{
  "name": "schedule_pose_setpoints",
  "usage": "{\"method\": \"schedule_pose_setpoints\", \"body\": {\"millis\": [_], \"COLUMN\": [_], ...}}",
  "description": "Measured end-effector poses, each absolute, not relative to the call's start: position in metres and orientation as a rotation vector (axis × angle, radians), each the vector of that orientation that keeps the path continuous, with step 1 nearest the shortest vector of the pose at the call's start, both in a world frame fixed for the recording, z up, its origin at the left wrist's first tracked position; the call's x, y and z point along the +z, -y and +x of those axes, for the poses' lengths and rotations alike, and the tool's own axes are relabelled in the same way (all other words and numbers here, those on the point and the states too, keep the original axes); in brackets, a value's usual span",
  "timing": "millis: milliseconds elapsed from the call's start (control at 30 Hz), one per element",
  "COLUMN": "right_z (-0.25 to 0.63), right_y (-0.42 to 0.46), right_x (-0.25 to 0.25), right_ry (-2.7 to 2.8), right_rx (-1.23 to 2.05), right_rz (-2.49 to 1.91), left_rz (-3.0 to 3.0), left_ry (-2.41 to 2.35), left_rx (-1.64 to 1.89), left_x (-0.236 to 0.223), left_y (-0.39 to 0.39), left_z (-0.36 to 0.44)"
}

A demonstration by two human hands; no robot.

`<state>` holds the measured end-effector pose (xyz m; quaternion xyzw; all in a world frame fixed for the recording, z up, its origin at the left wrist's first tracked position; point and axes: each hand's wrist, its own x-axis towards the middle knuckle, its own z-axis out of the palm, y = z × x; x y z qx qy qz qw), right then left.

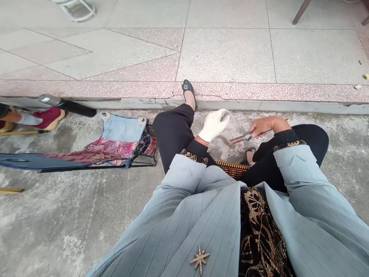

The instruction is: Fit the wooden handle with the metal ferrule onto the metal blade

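Observation:
My left hand (215, 125) wears a white knitted glove and is raised over the gap between my knees. Its fingers are curled closed; whatever may be inside them is hidden. My bare right hand (267, 126) grips the end of a small sickle-like tool (238, 139). The tool has a brown handle with a grey wrapped section by my fingers, and a thin, curved, rusty-looking end that points left, below the gloved hand. Beneath me, part of a woven orange-and-black seat (233, 169) shows between my legs.
At left stands a low folding chair (115, 148) with floral and denim-blue cloth. Beyond it are a dark cylinder (69, 105) with a silvery end and another person's red shoe (49, 117). A raised step edge (236, 105) runs ahead of my feet. A chair leg (301, 11) stands far right.

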<state>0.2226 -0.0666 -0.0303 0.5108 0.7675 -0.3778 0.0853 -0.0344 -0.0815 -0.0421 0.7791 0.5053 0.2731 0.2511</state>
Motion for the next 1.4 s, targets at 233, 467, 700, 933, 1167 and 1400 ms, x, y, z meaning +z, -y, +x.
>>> {"method": "schedule_pose_setpoints", "body": {"millis": [233, 467, 700, 933, 1167, 1400], "right_z": [0.231, 0.23, 0.225, 0.219, 0.228, 0.225], "right_y": [0.067, 0.05, 0.049, 0.061, 0.072, 0.054], "right_x": [-0.008, -0.035, -0.037, -0.02, -0.003, -0.021], "right_ry": [-2.47, -2.066, -2.103, -2.036, -2.268, -2.074], "right_rx": [-2.2, -2.203, -0.961, -1.38, -2.393, -2.31], "right_rz": [1.74, 2.856, 2.446, 1.45, 1.783, 2.852], "left_rz": [1.813, 2.077, 2.145, 2.111, 1.857, 2.104], "left_ry": [-1.245, -0.866, -0.982, -1.204, -1.129, -1.022], "left_rx": [0.804, 0.564, 0.634, 0.714, 0.799, 0.5], "left_x": [-0.049, -0.053, -0.039, -0.038, -0.052, -0.071], "left_y": [0.077, 0.087, 0.087, 0.08, 0.076, 0.078], "left_z": [-0.033, -0.022, -0.031, -0.04, -0.035, -0.027]}}
